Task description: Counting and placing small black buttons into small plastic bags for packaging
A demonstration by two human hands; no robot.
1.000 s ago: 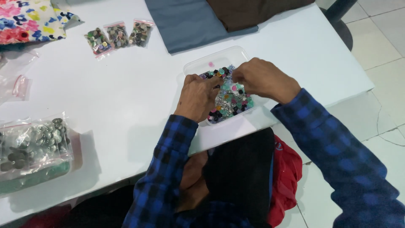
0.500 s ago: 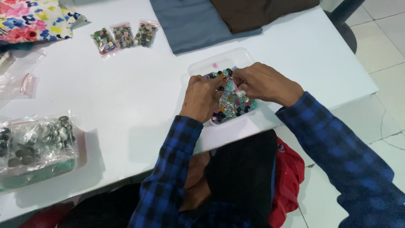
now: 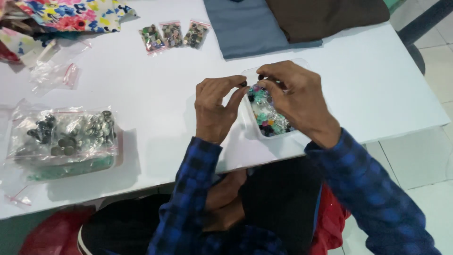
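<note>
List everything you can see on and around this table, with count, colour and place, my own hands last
clear tray: one, holds mixed-colour buttons, table centre right
dark button: one, pinched at the tray's left rim
small button bags: three, clear, far centre
large button bag: one, clear, grey-metal buttons, left edge
grey cloth: one, folded, far side
brown cloth: one, far right
floral cloth: one, far left
white table: one
left hand: pinches the dark button
right hand: over the tray
</note>
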